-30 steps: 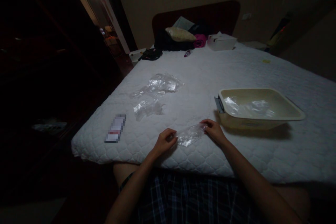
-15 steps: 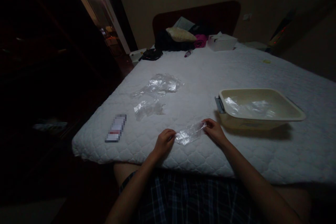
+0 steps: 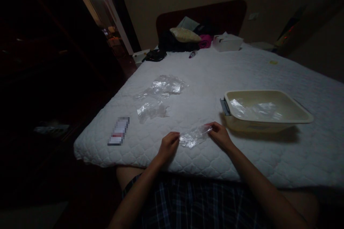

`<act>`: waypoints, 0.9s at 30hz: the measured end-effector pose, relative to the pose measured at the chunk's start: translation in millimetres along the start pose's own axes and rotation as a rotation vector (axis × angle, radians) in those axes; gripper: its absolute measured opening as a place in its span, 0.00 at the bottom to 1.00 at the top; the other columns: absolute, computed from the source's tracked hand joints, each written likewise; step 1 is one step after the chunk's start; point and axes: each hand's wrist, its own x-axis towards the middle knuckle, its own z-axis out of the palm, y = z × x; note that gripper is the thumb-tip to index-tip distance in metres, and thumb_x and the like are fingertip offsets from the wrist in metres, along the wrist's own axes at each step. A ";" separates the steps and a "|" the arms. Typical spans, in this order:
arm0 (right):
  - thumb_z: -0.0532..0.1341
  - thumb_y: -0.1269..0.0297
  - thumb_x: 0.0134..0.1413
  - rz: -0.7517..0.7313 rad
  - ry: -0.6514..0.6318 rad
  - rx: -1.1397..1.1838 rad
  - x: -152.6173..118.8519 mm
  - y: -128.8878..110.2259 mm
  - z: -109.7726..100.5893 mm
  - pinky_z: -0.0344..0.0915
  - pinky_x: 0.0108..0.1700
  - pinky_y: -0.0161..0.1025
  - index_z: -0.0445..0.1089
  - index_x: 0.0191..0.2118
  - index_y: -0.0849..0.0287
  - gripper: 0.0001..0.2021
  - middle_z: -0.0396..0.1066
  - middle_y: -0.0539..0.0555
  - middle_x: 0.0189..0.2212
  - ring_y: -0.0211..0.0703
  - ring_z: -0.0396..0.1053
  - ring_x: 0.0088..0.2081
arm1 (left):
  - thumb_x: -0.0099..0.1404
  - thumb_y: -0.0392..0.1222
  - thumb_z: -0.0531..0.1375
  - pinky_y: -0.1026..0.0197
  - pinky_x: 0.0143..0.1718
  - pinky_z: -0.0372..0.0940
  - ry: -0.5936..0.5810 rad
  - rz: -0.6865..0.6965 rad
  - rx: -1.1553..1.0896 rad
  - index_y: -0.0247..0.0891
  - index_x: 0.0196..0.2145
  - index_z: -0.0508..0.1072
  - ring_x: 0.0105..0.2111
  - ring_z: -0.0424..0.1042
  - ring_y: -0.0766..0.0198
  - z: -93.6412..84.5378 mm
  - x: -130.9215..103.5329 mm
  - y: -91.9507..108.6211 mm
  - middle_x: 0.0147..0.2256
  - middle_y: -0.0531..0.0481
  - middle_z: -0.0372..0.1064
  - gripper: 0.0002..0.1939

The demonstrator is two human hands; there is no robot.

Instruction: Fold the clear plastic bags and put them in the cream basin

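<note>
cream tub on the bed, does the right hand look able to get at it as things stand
Probably yes: the tub is close by the right hand, open-topped, and nothing visible stands between them. That hand is pinching clear plastic, though, so it looks occupied.

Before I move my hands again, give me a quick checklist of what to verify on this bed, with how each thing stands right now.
1. Left hand has the clear plastic piece: ok, fingertips at its left end.
2. Right hand has the other end: ok, fingers at its upper right corner.
3. Held plastic smooth: not ok, it looks wrinkled.
4. Any opening in it found: cannot tell, too dim and glossy.
5. Tub upright: ok, open side up, right of the right hand, with clear plastic inside.
6. Loose plastic apart from the hands: ok, it lies on the bed beyond them, to the left.
</note>
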 end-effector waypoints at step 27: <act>0.55 0.65 0.46 -0.071 -0.067 -0.213 -11.5 -7.3 -10.7 0.62 0.32 0.36 0.69 0.37 0.59 0.11 0.72 0.52 0.30 0.41 0.68 0.30 | 0.60 0.33 0.53 0.60 0.38 0.66 -0.066 0.088 0.021 0.37 0.37 0.71 0.36 0.68 0.64 3.2 -0.8 -0.1 0.36 0.45 0.68 0.09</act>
